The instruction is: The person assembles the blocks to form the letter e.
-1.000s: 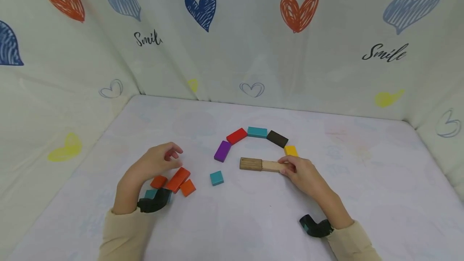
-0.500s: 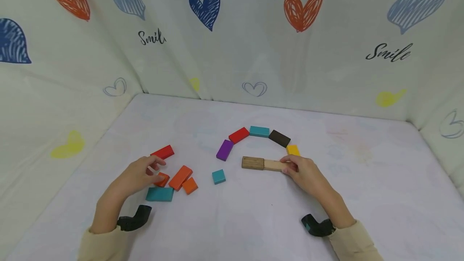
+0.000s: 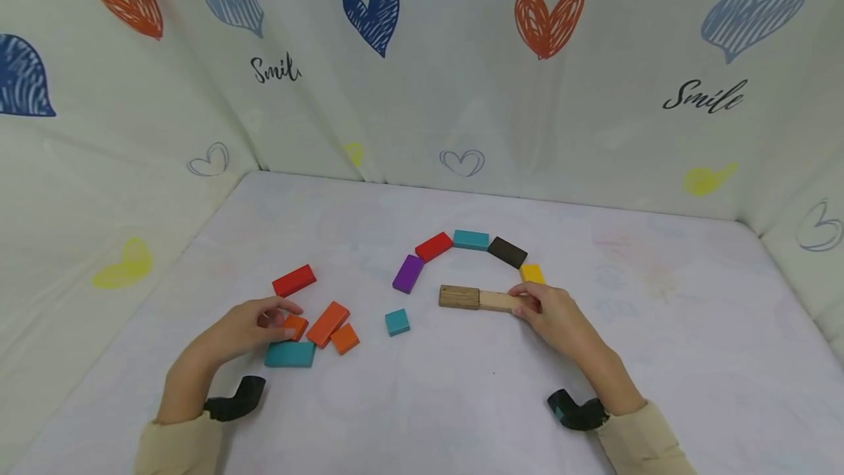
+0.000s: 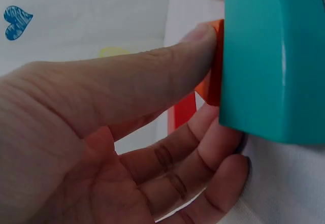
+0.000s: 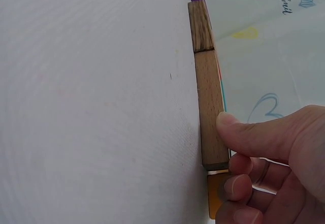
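Observation:
My left hand [image 3: 245, 328] is at the left group of blocks, thumb and fingers pinching a small orange block [image 3: 297, 324]; in the left wrist view the thumb lies on that orange block [image 4: 208, 89], behind a large teal block [image 4: 269, 61]. My right hand [image 3: 552, 317] pinches the right end of a light wooden block [image 3: 494, 301]. That block's left end meets a dark-grained wooden block [image 3: 458, 297]. Just behind the right fingertips lies a yellow block [image 3: 532, 273], partly hidden by the hand.
A purple [image 3: 408, 273], a red [image 3: 434, 247], a teal [image 3: 471, 240] and a dark brown block [image 3: 508, 252] curve in an arc behind the wooden pair. A teal cube [image 3: 397, 322] lies left of centre. Near my left hand are a red block [image 3: 294, 280] and an orange-red block [image 3: 328, 323].
My left hand has moved left and down from above the orange-red block to the small orange block and closed on it. The right hand has stayed on the light wooden block.

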Motion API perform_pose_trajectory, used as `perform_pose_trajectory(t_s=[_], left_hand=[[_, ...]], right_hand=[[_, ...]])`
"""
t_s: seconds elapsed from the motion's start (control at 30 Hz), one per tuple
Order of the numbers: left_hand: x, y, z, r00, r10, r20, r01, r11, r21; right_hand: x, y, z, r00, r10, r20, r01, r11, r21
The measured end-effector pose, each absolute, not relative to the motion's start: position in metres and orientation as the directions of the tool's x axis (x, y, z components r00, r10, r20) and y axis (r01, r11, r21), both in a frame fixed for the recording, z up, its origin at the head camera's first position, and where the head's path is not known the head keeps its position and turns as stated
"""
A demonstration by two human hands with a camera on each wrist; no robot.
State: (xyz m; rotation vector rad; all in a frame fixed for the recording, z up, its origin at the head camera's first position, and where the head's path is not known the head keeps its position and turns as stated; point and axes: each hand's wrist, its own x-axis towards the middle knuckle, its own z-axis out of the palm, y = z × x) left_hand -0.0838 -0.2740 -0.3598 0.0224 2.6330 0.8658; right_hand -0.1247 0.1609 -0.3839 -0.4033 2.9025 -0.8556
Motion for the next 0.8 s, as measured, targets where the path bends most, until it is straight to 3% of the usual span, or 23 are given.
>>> perform_pose_trajectory(t_s=[0.37,0.8], left_hand=[[-0.084,-0.276,-0.364,-0.931,0.138,-0.339,-0.1,0.796,0.598],[-0.087,-0.275,-0.371,-0.949,0.173,-0.265,-0.013,0.816,0.577]], right_hand=[[-0.123,0.16,-0.383,-0.961,-0.278,-0.008,-0.229,0.806,-0.546],[-0.124,0.161,-0.382,-0.959,-0.282,-0.004,-0.234,0.804,-0.547]])
